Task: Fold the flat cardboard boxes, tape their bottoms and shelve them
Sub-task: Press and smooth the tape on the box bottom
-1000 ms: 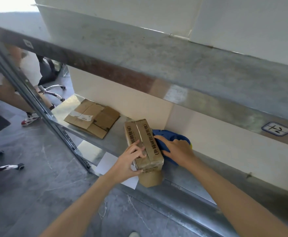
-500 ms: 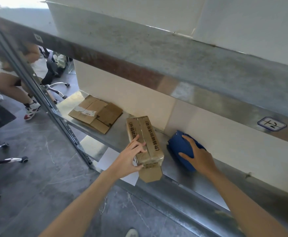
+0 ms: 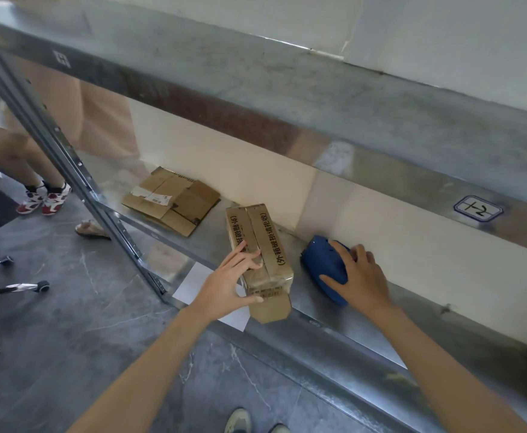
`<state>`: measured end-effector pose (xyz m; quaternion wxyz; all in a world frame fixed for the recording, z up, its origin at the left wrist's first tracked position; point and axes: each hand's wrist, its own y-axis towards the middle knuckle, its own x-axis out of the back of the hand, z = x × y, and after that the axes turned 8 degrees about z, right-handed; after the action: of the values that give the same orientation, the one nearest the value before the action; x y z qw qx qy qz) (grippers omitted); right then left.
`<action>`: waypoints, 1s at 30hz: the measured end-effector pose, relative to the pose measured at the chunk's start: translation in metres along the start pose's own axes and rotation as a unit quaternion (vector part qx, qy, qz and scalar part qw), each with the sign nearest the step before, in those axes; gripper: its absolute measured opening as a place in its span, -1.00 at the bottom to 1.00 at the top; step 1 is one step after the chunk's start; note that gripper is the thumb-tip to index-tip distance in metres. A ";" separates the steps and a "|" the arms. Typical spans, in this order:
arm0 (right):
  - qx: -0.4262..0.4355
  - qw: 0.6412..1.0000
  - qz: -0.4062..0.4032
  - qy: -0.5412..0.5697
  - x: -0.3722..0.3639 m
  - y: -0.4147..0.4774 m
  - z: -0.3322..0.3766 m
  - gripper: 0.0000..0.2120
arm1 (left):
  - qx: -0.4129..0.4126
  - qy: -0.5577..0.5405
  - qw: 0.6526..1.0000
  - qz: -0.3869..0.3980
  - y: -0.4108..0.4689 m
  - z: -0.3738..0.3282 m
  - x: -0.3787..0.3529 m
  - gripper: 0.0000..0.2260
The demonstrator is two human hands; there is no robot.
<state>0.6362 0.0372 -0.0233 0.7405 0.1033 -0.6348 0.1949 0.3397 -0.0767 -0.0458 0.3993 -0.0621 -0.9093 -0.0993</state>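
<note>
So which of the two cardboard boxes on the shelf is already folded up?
The printed box that the left hand grips: it stands as a block with a taped seam. The other box, further left, lies flat.

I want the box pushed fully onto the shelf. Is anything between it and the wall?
Nothing visible. The shelf behind the box is bare to the wall. The flat cardboard lies to its left, the blue object under the right hand to its right, both apart from it. The left hand grips its near end.
</note>
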 end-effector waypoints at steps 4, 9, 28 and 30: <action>0.114 0.993 -0.042 0.002 0.011 0.001 0.024 -0.30 | 0.004 -0.022 0.999 -0.032 0.001 -0.001 -0.005 -0.57; 0.258 0.963 0.049 0.056 0.010 0.014 0.070 -0.28 | -0.009 -0.003 0.999 -0.053 0.002 0.003 -0.012 -0.65; 0.210 0.954 0.064 0.202 -0.019 0.021 0.075 -0.38 | 0.019 -0.076 0.994 -0.077 0.003 -0.002 -0.013 -0.78; 0.206 0.952 0.059 0.217 -0.019 0.021 0.075 -0.45 | 0.022 -0.077 0.994 -0.072 0.003 0.000 -0.012 -0.82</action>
<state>0.5571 0.0232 -0.0309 0.8100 0.1710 -0.4102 0.3826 0.3490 -0.0739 -0.0541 0.3213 0.0051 -0.9414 -0.1024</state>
